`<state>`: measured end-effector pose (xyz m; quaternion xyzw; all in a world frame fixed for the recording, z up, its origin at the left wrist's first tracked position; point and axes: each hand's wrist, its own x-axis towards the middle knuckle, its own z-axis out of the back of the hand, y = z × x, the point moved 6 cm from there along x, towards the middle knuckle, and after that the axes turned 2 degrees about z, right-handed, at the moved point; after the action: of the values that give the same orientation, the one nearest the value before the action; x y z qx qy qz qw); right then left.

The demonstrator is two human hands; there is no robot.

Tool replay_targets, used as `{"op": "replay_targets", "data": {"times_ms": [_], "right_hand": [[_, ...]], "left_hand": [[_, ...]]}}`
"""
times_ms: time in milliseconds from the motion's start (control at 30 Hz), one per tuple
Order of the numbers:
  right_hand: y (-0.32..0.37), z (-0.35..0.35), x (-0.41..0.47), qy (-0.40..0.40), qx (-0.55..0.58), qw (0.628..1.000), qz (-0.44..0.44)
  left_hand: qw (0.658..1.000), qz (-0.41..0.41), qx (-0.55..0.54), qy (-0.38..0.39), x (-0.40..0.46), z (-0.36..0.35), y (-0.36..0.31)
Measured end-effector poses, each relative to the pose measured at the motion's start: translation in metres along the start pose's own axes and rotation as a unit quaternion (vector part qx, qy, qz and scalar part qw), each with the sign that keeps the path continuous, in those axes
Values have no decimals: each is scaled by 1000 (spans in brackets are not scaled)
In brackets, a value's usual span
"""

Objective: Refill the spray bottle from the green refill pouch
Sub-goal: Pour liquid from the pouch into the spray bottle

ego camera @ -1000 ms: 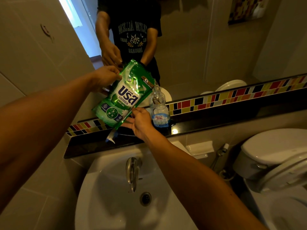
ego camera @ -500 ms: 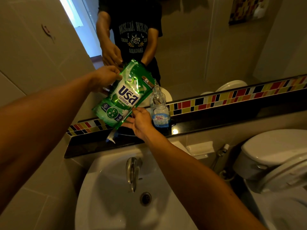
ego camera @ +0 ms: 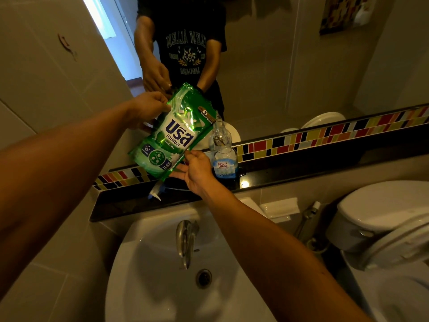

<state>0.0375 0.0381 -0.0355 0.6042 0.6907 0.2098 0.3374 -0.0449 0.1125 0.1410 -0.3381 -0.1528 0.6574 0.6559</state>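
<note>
Your left hand [ego camera: 148, 107] grips the upper left edge of the green refill pouch [ego camera: 173, 133], fingers curled over the foil. Your right hand [ego camera: 197, 170] takes the pouch at its lower right edge: the thumb pinches the rim from above and the extended fingers support it from beneath. Between the two grips the pouch hangs tilted in the air above the shelf, its top right corner lowered to the mouth of the spray bottle [ego camera: 223, 154]. Whether liquid is passing from corner to neck cannot be told. The pouch's lower part looks full and rounded; its upper part is creased and slack.

The spray bottle stands upright on the black shelf [ego camera: 290, 175], just right of your right hand, with no spray head fitted. It is clear, bears a blue-and-white label, and holds blue liquid in its lower part; the upper body looks empty. The spray head [ego camera: 157, 194], white and blue, lies on the shelf below the pouch, near the front edge.

Below the shelf sit the white basin [ego camera: 144, 287] and its metal tap [ego camera: 185, 240]. The toilet [ego camera: 383, 219] stands to the right. The mirror [ego camera: 267, 66] behind the shelf reflects your arms and dark shirt.
</note>
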Motion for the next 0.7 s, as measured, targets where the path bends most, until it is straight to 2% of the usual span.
{"op": "replay_targets", "data": {"times_ms": [700], "right_hand": [[3, 1, 0, 8, -8, 1000, 0]], "left_hand": [[1000, 3, 2, 1, -2, -2, -4]]}}
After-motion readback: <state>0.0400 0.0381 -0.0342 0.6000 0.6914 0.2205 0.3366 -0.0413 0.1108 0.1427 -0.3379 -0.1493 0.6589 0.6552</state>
